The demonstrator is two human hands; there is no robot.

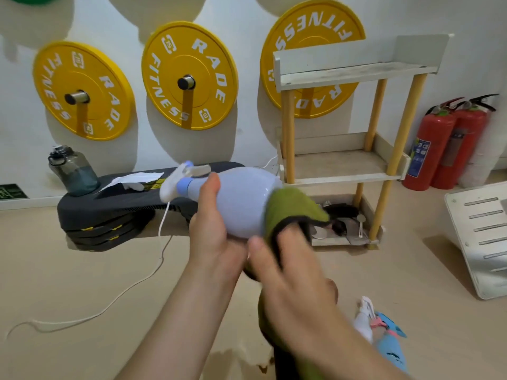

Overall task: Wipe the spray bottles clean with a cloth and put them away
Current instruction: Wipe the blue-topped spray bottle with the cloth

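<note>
The pale lavender spray bottle [238, 198] lies on its side in mid-air above the floor [82, 283], its long axis running left to right; its spray head [181, 179] points left and sits slightly higher than the base, which faces right toward the wooden shelf unit [343, 75]; the left grip [211, 231] is curled round the bottle's middle from below, thumb over the top; the right grip [290, 272] clamps a green cloth [290, 207] over the base; a blue spray bottle [389, 349] lies on the floor at lower right.
</note>
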